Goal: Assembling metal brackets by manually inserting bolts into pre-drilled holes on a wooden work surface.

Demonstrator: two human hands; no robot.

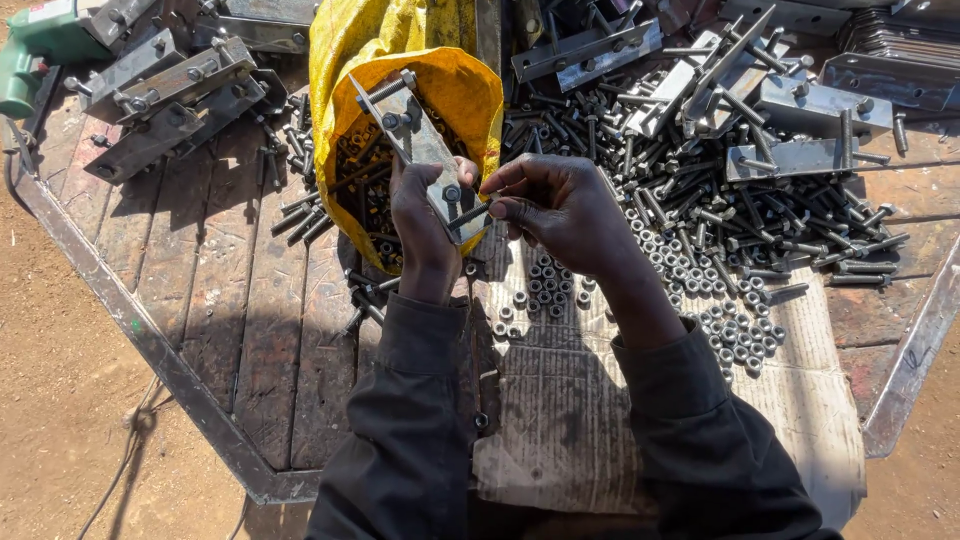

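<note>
Harsh sunlight, sharp dark shadows, glinting metal, crisp focus throughout.

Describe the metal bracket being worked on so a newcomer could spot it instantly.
Start at the yellow sack at top centre. Just in front of its mouth, the left hand holds a flat grey bracket upright. Unlike the brackets lying around, it is lifted off the table, and the right hand touches its lower bolt.

Single head view — steeply downward, close above the wooden table (230,300).
</note>
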